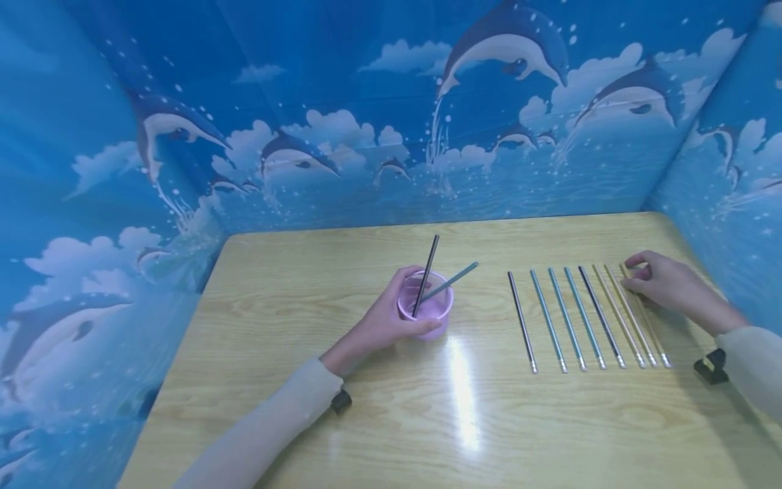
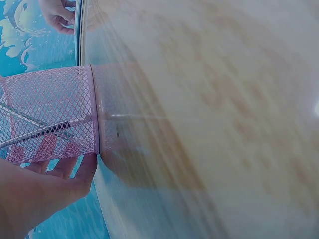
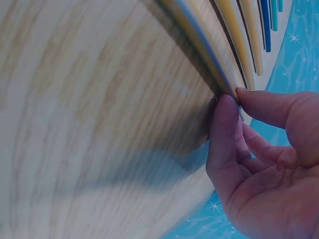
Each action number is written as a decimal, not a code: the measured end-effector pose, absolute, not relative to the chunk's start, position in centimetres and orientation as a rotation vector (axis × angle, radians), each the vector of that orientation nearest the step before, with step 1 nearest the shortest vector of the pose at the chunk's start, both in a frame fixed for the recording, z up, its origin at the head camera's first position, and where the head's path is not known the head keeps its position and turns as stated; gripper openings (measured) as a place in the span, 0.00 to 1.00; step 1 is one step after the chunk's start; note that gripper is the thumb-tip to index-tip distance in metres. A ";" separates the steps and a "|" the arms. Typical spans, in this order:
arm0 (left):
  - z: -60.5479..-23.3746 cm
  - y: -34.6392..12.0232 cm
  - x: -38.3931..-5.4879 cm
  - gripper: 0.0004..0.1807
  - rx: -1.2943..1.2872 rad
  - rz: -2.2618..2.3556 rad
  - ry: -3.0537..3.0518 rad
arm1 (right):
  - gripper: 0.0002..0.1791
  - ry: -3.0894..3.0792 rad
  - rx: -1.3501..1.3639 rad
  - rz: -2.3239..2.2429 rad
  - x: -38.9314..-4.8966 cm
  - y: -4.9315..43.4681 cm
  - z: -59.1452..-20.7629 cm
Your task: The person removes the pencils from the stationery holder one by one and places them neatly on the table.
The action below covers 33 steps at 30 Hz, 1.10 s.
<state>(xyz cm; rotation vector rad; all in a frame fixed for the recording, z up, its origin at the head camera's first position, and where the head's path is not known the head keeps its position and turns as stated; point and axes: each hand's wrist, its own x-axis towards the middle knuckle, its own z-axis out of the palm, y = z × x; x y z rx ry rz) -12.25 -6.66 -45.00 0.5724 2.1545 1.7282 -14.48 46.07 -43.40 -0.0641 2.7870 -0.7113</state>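
My left hand [image 1: 391, 316] grips a pink mesh pencil cup [image 1: 443, 316], thumb on the near side and fingers round the far side. The cup stands upright on the table, and its mesh wall [image 2: 55, 94] fills the left of the left wrist view. Two pencils lean inside it, one black [image 1: 430, 261] and one grey-teal [image 1: 461, 273]. At the right, my right hand [image 1: 666, 282] pinches the far tip of the rightmost yellow pencil [image 1: 649, 320] between thumb and index finger. In the right wrist view that pencil [image 3: 202, 45] lies along the table up to the fingertips.
Left of the pinched pencil, several more lie in a row, eraser ends nearest me: two yellow, a dark blue one [image 1: 601, 316], three teal-blue ones [image 1: 567, 319] and a black one [image 1: 522, 322]. A dolphin-print backdrop [image 1: 342, 170] borders the wooden table [image 1: 275, 292] on the back and sides.
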 end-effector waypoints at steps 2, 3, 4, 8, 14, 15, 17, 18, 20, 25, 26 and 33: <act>-44.9 -6.7 -12.2 0.51 0.574 1.730 2.153 | 0.28 2.785 -0.052 -0.735 -14.4 46.1 -43.6; -44.9 -6.7 -12.2 0.51 0.573 1.729 2.153 | 0.27 2.789 -0.049 -0.743 -14.3 46.1 -43.6; -44.9 -6.7 -12.2 0.51 0.572 1.727 2.153 | 0.27 2.795 -0.045 -0.744 -14.3 46.1 -43.7; -45.0 -6.7 -12.2 0.51 0.567 1.725 2.154 | 0.27 2.811 -0.033 -0.747 -14.3 46.3 -44.0; -45.1 -6.7 -12.3 0.51 0.565 1.729 2.150 | 0.28 2.814 -0.026 -0.743 -14.2 46.4 -44.1; -45.1 -6.7 -12.3 0.51 0.564 1.730 2.148 | 0.28 2.819 -0.025 -0.739 -14.2 46.4 -44.1; -45.1 -6.7 -12.3 0.51 0.561 1.731 2.145 | 0.29 2.823 -0.013 -0.736 -14.1 46.4 -44.0; -45.1 -6.7 -12.3 0.51 0.563 1.732 2.142 | 0.29 2.824 -0.005 -0.737 -14.0 46.3 -44.0; -45.1 -6.7 -12.3 0.50 0.567 1.735 2.137 | 0.31 2.821 0.010 -0.739 -13.8 46.3 -44.0; -45.2 -6.7 -12.3 0.51 0.585 1.731 2.142 | 0.36 2.792 0.046 -0.772 -13.4 46.2 -43.8; -45.2 -6.7 -12.3 0.51 0.591 1.730 2.144 | 0.37 2.786 0.054 -0.781 -13.3 46.2 -43.8; -45.3 -6.7 -12.4 0.51 0.588 1.722 2.153 | 0.37 2.779 0.082 -0.830 -12.7 46.2 -43.7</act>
